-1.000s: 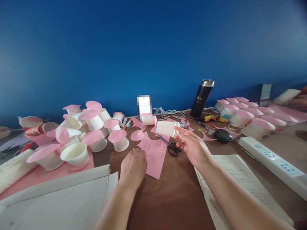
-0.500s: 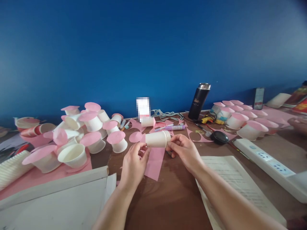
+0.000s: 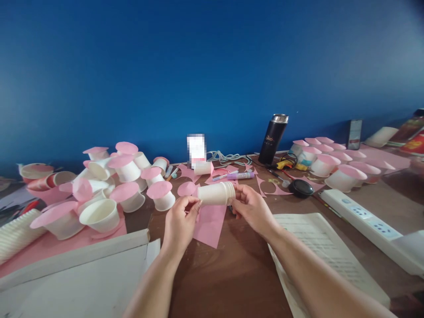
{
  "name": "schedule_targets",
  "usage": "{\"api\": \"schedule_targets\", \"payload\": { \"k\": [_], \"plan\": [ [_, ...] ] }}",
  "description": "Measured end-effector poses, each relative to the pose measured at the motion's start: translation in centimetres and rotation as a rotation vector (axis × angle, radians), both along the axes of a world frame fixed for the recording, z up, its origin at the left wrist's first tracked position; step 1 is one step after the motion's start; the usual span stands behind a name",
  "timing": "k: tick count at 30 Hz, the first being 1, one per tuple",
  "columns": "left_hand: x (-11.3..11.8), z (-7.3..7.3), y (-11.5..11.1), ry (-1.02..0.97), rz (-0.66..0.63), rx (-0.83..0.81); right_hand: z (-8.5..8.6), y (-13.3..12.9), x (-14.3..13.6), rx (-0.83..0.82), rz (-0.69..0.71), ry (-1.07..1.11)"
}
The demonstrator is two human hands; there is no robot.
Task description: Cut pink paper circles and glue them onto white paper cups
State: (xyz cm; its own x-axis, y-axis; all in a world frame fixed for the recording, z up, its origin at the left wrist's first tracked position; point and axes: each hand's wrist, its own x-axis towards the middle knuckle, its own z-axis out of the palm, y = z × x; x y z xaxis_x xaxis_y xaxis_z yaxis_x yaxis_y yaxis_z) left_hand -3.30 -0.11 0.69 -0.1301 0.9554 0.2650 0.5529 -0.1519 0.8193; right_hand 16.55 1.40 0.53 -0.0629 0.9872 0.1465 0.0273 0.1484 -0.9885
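Note:
A short stack of white paper cups (image 3: 215,193) lies sideways in the air between my two hands. My left hand (image 3: 182,216) pinches at the base end of the stack, fingers closed. At the rim end, my right hand (image 3: 250,205) holds the stack between thumb and fingers. Under the cups a pink paper strip (image 3: 209,226) lies on the brown table (image 3: 232,274). Just behind my left hand is a pink paper disc (image 3: 187,189). A cup topped with a pink disc (image 3: 164,201) stands to the left.
Many disc-topped cups (image 3: 127,194) crowd the left, beside a white box (image 3: 82,282). On the right are a black bottle (image 3: 272,140), a power strip (image 3: 367,225), written paper (image 3: 324,251) and more topped cups (image 3: 346,177). Part of another person's hand (image 3: 416,167) shows at the far right.
My left fingertips have moved slightly down and left at the base end, and the pink piece seen there earlier no longer shows. The view has shifted slightly.

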Motion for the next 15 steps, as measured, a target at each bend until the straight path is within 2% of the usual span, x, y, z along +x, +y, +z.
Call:
{"api": "schedule_targets", "payload": {
  "k": [3, 6, 10, 15],
  "plan": [
    [-0.3, -0.1, 0.2, -0.01, 0.014, -0.001, 0.1, 0.3, 0.4, -0.008, -0.095, -0.02],
    [-0.7, 0.0, 0.4, -0.015, 0.084, 0.013, 0.1, 1.0, 1.2, -0.009, -0.271, 0.003],
    [-1.0, 0.3, 0.5, -0.012, 0.183, 0.028, -0.6, 2.5, 2.4, -0.006, -0.402, 0.165],
    [-0.9, 0.5, 0.4, 0.004, 0.231, 0.019, -2.0, 4.5, 3.7, -0.036, -0.551, 0.415]
  ]
}}
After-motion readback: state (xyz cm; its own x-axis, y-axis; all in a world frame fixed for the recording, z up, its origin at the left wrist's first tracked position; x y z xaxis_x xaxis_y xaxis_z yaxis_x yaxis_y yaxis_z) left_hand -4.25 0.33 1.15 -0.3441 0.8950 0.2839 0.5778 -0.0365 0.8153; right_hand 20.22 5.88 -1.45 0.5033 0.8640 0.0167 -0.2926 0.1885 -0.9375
